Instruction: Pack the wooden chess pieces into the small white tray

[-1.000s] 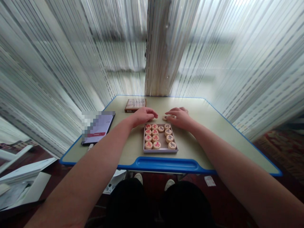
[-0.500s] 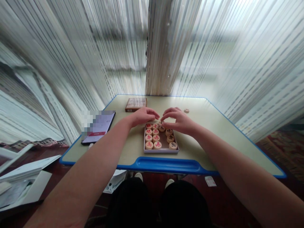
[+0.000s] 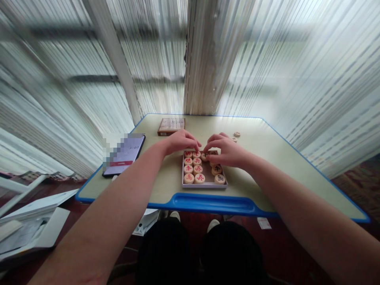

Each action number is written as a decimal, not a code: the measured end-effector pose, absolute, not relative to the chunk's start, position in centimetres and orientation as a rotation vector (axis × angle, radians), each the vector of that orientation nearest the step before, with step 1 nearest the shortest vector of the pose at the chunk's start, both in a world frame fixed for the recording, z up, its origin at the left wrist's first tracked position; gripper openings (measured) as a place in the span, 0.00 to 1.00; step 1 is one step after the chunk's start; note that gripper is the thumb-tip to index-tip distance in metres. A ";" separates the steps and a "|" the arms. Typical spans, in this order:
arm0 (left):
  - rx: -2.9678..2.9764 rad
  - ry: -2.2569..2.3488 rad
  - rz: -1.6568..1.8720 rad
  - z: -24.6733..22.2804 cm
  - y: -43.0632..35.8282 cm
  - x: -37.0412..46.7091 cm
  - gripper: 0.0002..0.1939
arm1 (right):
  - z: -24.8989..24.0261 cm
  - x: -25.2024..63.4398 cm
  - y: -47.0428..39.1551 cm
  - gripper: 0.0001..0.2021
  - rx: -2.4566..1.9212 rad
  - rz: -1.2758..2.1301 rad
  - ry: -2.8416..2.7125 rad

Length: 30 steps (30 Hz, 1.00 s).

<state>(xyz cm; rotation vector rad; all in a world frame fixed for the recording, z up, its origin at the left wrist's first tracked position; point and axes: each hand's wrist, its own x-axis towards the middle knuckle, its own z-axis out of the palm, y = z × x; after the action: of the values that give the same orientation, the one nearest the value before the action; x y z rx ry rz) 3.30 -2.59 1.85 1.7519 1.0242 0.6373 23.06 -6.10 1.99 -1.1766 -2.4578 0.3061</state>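
Note:
A shallow white box stands near the table's front edge with several round wooden chess pieces in it. Red-marked pieces fill two columns at its left; black-marked pieces line its right side. My left hand rests over the box's back left edge, fingers apart, fingertips by a red piece in the back row, holding nothing. My right hand reaches over the back right of the box, its fingertips at a black-marked piece in the back row. Whether it grips that piece is unclear.
A brown patterned box lies at the back left of the table. A tablet lies at the left edge. Two loose pieces lie behind my right hand. A blue tray lip runs along the front edge.
The view has shifted slightly. The black-marked piece under my right fingers sits farther back, in the back row. A second loose piece now shows behind my right hand.

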 end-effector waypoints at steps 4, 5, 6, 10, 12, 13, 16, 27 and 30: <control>1.740 0.990 0.624 1.7 -2.4 3.2 0.08 | 2.0 23.1 -6.1 0.09 -1.149 0.269 -2.466; 1.743 0.982 0.627 1.7 -2.3 3.2 0.10 | 2.0 23.1 -6.2 0.09 -1.141 0.267 -2.470; 1.748 0.979 0.628 1.6 -2.2 3.1 0.11 | 2.0 23.0 -6.2 0.10 -1.136 0.265 -2.473; 1.778 0.999 0.606 1.6 -2.2 3.1 0.15 | 2.1 23.0 -6.4 0.09 -1.126 0.241 -2.485; 1.776 1.002 0.601 1.6 -2.2 3.1 0.15 | 2.1 22.9 -6.4 0.09 -1.122 0.223 -2.494; 1.771 0.998 0.603 1.6 -2.3 3.1 0.15 | 2.1 22.9 -6.4 0.09 -1.119 0.215 -2.499; 1.747 0.983 0.615 1.6 -2.3 3.1 0.13 | 2.1 22.8 -6.4 0.09 -1.108 0.198 -2.508; 1.817 1.057 0.566 1.5 -1.8 3.0 0.18 | 1.8 22.8 -6.5 0.12 -1.109 0.147 -2.500; 1.795 1.065 0.581 1.6 -1.9 3.0 0.15 | 1.9 22.7 -6.5 0.12 -1.120 0.130 -2.495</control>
<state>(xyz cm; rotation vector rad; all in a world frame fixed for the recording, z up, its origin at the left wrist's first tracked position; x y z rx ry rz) 2.96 -1.88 1.59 1.7953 1.0652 0.5810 22.72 -6.54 1.90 -1.1202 -2.4949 0.1295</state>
